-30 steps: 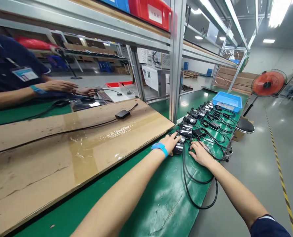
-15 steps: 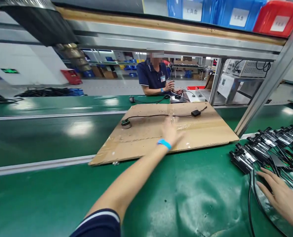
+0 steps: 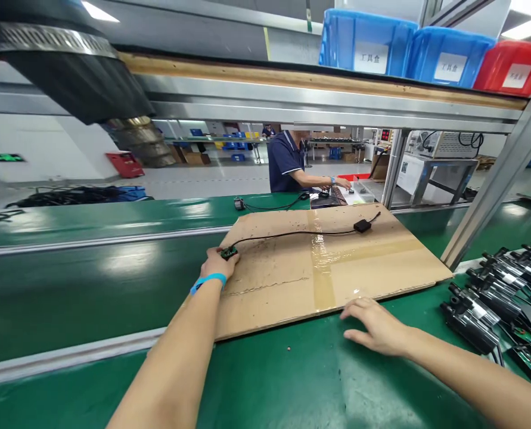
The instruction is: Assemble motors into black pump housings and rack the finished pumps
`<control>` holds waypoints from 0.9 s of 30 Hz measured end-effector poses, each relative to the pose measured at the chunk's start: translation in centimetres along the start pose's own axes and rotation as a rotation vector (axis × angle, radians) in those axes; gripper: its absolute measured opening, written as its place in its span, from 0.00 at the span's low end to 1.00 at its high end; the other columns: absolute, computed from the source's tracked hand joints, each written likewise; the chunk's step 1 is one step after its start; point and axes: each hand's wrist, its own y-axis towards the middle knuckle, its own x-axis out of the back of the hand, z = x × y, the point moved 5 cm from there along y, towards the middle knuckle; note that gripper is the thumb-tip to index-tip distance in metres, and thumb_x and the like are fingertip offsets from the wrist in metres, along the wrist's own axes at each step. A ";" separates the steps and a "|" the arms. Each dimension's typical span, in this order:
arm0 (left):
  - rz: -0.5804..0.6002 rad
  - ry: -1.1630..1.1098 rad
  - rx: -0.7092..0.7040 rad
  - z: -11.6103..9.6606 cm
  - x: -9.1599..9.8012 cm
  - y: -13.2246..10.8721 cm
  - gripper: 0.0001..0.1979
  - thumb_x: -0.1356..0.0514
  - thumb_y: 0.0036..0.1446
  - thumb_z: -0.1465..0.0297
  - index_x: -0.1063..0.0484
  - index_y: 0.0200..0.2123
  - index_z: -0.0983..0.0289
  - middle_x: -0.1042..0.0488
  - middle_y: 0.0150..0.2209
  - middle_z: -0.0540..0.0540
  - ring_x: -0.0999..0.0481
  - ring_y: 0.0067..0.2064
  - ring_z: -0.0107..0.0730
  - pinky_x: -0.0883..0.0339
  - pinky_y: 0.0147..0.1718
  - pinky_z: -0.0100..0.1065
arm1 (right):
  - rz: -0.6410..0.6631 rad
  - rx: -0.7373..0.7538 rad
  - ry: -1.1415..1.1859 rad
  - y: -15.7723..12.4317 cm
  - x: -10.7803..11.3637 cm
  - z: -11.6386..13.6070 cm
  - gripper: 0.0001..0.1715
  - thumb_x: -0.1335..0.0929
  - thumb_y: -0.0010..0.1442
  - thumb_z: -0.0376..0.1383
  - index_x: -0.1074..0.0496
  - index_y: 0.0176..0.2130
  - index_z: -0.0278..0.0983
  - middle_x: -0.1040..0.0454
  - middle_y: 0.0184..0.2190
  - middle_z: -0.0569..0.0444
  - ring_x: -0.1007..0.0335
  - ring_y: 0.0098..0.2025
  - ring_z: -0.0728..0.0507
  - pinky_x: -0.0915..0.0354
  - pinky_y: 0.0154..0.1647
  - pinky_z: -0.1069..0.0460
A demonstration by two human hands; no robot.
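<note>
My left hand (image 3: 215,267), with a blue band at the wrist, has its fingers wrapped round a small round part with a green circuit board (image 3: 229,253). This part lies at the left edge of a cardboard sheet (image 3: 274,298). From it a thin black cable (image 3: 287,234) runs right across the sheet to a small black box (image 3: 362,226), beyond which a short cable end sticks out. My right hand (image 3: 372,325) hovers by the near edge of the cardboard, fingers apart and holding nothing.
Black cylindrical units with cables (image 3: 475,322) lie in rows on the green bench (image 3: 292,387) at the right. A metal post (image 3: 493,173) rises beside them. Overhead runs a shelf with blue bins (image 3: 368,42) and a red bin (image 3: 511,68). A co-worker (image 3: 287,158) works across the line.
My left hand has moved left from above the cardboard and closed on the round part. My right hand has left the cylindrical units and come left to the cardboard's near edge.
</note>
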 end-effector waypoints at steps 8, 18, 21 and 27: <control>0.020 -0.342 -0.052 1.3 2.3 -10.7 0.30 0.34 0.54 0.58 0.41 0.56 0.61 0.27 0.55 0.62 0.24 0.57 0.48 0.30 0.58 0.47 | -0.169 -0.001 -0.085 11.3 -1.5 3.4 0.47 0.25 0.60 0.40 0.45 0.71 0.38 0.43 0.71 0.40 0.49 0.73 0.33 0.46 0.71 0.36; 0.117 -0.874 0.008 0.6 6.1 -35.3 0.26 0.29 0.53 0.57 0.35 0.49 0.59 0.27 0.55 0.63 0.23 0.54 0.45 0.27 0.52 0.44 | 0.127 0.124 -0.062 2.7 -1.3 7.2 0.19 0.38 0.72 0.42 0.25 0.35 0.38 0.22 0.30 0.48 0.25 0.36 0.40 0.34 0.41 0.48; 0.172 -1.095 0.037 0.9 5.1 -39.2 0.25 0.29 0.53 0.56 0.33 0.49 0.59 0.26 0.56 0.62 0.23 0.52 0.43 0.27 0.50 0.42 | 0.330 0.125 0.054 -6.0 -0.4 9.1 0.18 0.32 0.68 0.51 0.25 0.39 0.39 0.23 0.31 0.53 0.28 0.32 0.44 0.37 0.33 0.52; 0.301 -1.394 0.202 -0.1 2.7 -45.1 0.25 0.32 0.55 0.53 0.24 0.52 0.61 0.24 0.53 0.60 0.22 0.46 0.38 0.29 0.47 0.36 | 0.557 0.034 0.520 -13.3 -2.7 14.5 0.24 0.38 0.72 0.54 0.26 0.54 0.43 0.22 0.40 0.51 0.24 0.39 0.44 0.29 0.41 0.50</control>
